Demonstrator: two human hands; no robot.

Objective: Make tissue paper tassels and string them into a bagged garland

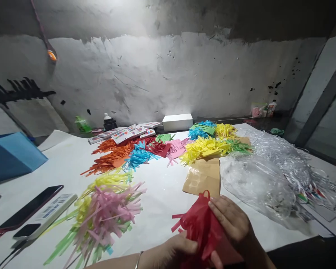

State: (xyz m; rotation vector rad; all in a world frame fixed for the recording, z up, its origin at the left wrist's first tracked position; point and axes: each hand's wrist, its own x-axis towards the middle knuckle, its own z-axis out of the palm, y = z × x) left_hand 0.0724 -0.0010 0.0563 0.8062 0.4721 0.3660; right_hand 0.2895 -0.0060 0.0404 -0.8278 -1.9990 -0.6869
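Note:
A red fringed paper tassel (pixel 198 220) is held low in front of me, its cut strips sticking out to the left and a small loop standing at its top. My left hand (pixel 182 246) is closed around its lower left side, thumb on top. My right hand (pixel 232 220) grips its right edge, fingers close together and thumb hidden. Just beyond the tassel lies a brown paper piece (pixel 203 175). To the left rests a loose pile of pink fringed paper (pixel 109 209) with yellow and green strips.
Orange (pixel 112 155), blue (pixel 140 155) and yellow (pixel 207 147) fringes lie across the white-covered table (pixel 156 190). A white box (pixel 177 122) stands by the wall. Clear plastic (pixel 257 183) and silvery strings fill the right. A phone (pixel 30 207), power bank (pixel 46 215) and blue box (pixel 15 155) are left.

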